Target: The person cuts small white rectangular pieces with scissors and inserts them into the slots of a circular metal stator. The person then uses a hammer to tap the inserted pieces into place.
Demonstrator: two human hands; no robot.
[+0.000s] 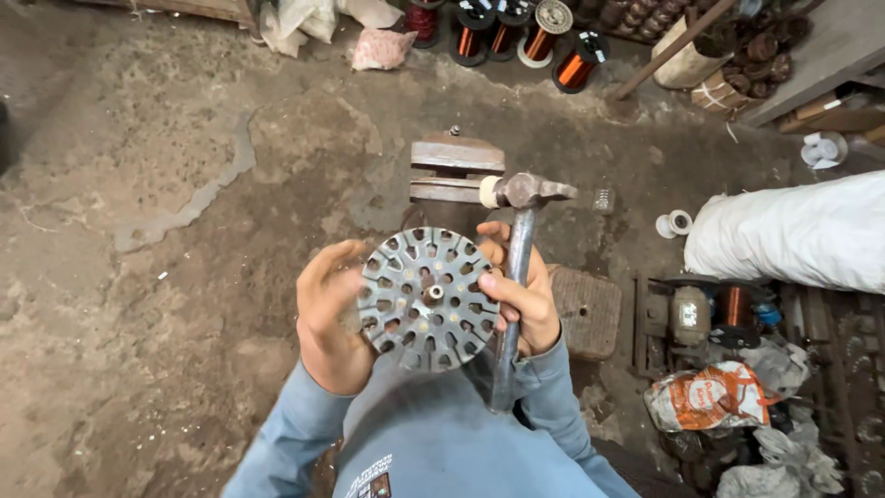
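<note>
Slotted round metal disc (426,298) btwn both hands; right (522,300) w/ steel hammer (516,267).

A round disc (427,298) of dull grey metal, full of holes and dusty, is held just below a rusty metal vise (455,168). A hammer (516,277) with a worn, matt metal head and a smooth grey metal handle is gripped right beside the disc. The sleeves (295,433) under the disc are soft blue cloth. The floor (138,231) left of the vise is rough, cracked and dirty. Shiny copper wire is wound on spools (572,69) above the vise. A white cloth sack (793,231) is seen to its right.
</note>
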